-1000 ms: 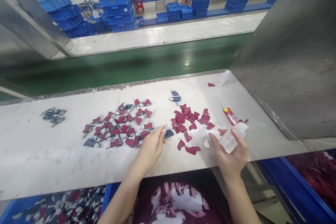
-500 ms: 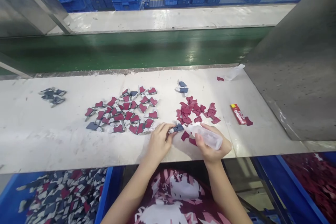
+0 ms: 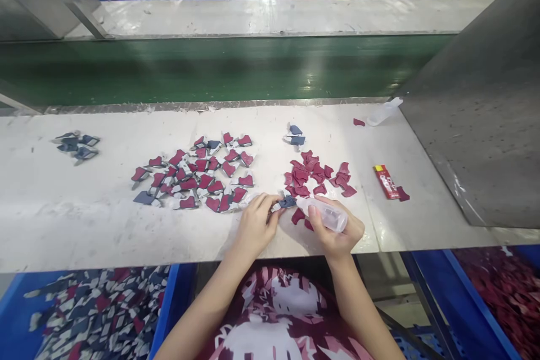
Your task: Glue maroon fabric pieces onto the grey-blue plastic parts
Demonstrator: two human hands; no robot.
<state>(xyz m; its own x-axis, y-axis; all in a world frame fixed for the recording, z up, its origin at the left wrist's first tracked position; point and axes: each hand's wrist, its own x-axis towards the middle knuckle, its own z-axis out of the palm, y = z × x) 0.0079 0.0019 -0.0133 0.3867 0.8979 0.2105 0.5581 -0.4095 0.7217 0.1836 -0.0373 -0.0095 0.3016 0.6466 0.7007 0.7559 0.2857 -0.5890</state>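
My left hand pinches a small dark blue and grey plastic part just above the table. In my right hand lies a translucent squeeze bottle, tilted so its nozzle meets or nearly meets the blue face of that part. Beyond the bottle is a loose heap of flat maroon pieces, with a couple more under my right hand. Left of my left hand spreads a group of grey parts with maroon faces; a few there show blue faces.
Two blue-grey parts lie behind the maroon heap, and several more far left. A red packet and an empty-looking clear bottle lie right, near a metal panel. Blue bins of parts stand below the table edge.
The squeeze bottle has moved left, bringing its nozzle onto or close to the blue part. My left hand keeps its pinch. The view has tipped slightly downward.
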